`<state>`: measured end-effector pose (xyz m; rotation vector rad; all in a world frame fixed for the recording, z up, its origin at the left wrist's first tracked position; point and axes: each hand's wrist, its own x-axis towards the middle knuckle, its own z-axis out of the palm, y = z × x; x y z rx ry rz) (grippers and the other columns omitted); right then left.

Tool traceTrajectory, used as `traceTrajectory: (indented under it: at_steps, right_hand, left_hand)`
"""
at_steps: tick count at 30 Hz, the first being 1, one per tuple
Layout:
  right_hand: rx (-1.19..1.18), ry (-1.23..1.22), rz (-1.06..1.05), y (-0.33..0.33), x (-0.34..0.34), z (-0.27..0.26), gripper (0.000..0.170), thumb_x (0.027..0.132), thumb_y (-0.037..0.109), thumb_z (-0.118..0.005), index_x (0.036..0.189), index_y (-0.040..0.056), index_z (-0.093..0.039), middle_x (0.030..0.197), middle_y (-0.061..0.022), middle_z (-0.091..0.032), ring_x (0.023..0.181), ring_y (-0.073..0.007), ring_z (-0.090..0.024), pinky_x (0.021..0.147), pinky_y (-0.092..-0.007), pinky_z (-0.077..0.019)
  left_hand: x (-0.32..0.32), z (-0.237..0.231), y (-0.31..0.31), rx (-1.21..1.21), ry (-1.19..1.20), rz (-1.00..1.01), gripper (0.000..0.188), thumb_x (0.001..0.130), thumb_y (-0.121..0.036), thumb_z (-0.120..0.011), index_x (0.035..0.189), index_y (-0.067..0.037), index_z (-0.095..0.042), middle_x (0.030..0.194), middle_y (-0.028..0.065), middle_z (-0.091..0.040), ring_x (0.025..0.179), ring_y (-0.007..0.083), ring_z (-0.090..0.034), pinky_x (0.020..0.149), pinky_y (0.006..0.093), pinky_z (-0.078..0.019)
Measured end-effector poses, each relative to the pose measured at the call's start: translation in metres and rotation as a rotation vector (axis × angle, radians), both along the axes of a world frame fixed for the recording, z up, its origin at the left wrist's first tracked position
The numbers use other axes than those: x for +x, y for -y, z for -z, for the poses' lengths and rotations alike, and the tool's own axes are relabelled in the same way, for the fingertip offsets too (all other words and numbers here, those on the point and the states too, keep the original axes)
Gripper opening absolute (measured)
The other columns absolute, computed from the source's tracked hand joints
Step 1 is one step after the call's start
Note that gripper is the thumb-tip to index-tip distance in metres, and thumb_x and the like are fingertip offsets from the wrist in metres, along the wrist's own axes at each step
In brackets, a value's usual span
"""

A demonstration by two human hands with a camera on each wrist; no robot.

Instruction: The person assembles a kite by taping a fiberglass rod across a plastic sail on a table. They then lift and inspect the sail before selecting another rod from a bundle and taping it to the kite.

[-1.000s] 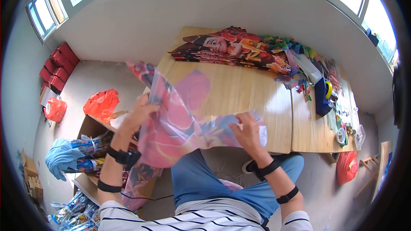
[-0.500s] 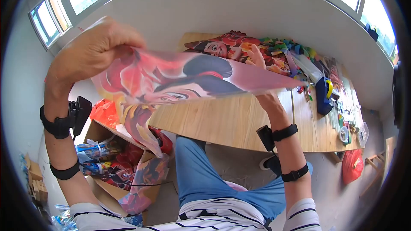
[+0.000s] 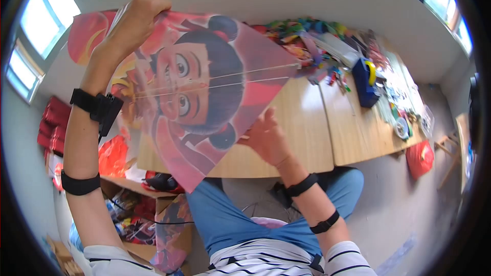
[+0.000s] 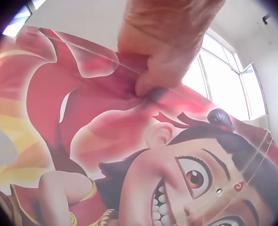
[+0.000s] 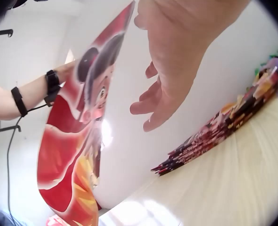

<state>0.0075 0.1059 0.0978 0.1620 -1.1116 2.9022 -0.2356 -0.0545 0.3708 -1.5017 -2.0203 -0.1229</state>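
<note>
A large kite (image 3: 197,71) with a red cartoon child's face is held up over the near side of the table, tilted. Thin pale lines run across its face to the pointed tip. My left hand (image 3: 130,28) grips its upper edge; the left wrist view shows the thumb pinching the printed sheet (image 4: 106,136). Beside the lower right edge is my right hand (image 3: 268,138), its fingers loosely spread. In the right wrist view, that hand (image 5: 176,61) hangs apart from the kite (image 5: 82,117) with nothing in its grasp.
A stack of printed kites (image 5: 224,122) lies on the wooden table (image 3: 302,138), mostly hidden by the held kite in the head view. Colourful streamers (image 3: 307,28) and a blue tape dispenser (image 3: 364,84) are further right. Below left stands an open cardboard box (image 3: 163,204).
The kite has been lifted from the lap and turned so its printed face spreads open toward me. My left hand rose with it; the right hand moved out, then back down beside the lower edge.
</note>
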Motion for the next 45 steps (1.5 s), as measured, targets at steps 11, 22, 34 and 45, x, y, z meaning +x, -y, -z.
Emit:
traceTrajectory:
  at_steps: [11, 22, 34, 45]
  right_hand:
    - [-0.19, 0.338, 0.18, -0.039, 0.048, 0.059, 0.087, 0.097, 0.075, -0.041, 0.15, 0.006, -0.043, 0.138, -0.0176, -0.06, 0.126, -0.0348, -0.06, 0.108, -0.0551, -0.045]
    - [0.965, 0.763, 0.585, -0.136, 0.127, 0.106, 0.017, 0.086, 0.017, -0.074, 0.09, 0.0006, -0.072, 0.073, -0.0127, -0.07, 0.067, -0.0203, -0.068, 0.064, -0.0359, -0.0536]
    - [1.789, 1.24, 0.754, -0.307, 0.178, 0.109, 0.014, 0.079, 0.015, -0.069, 0.085, 0.0023, -0.069, 0.096, -0.0212, -0.07, 0.094, -0.0391, -0.067, 0.082, -0.0476, -0.0528]
    - [1.907, 0.994, 0.703, -0.355, 0.207, 0.141, 0.011, 0.081, 0.005, -0.058, 0.084, -0.0019, -0.066, 0.081, -0.0217, -0.067, 0.077, -0.0381, -0.066, 0.069, -0.046, -0.0524]
  left_hand:
    - [-0.01, 0.18, -0.188, -0.063, -0.149, 0.289, 0.003, 0.083, -0.01, -0.063, 0.086, -0.011, -0.063, 0.084, 0.0058, -0.063, 0.087, 0.0245, -0.066, 0.083, 0.0387, -0.0482]
    - [0.027, 0.279, -0.295, -0.037, -0.07, 0.48, 0.008, 0.085, -0.011, -0.061, 0.091, -0.013, -0.066, 0.093, 0.0031, -0.069, 0.097, 0.0205, -0.067, 0.089, 0.0389, -0.0467]
    - [0.104, 0.326, -0.161, -0.006, 0.44, 0.093, 0.071, 0.085, -0.022, -0.076, 0.149, -0.008, -0.048, 0.157, 0.0111, -0.045, 0.15, 0.0323, -0.034, 0.121, 0.0577, -0.0224]
    - [0.12, 0.405, 0.048, -0.299, 0.549, -0.373, 0.097, 0.088, -0.074, -0.052, 0.164, -0.02, -0.025, 0.171, 0.008, -0.021, 0.158, 0.0307, -0.016, 0.117, 0.074, -0.0064]
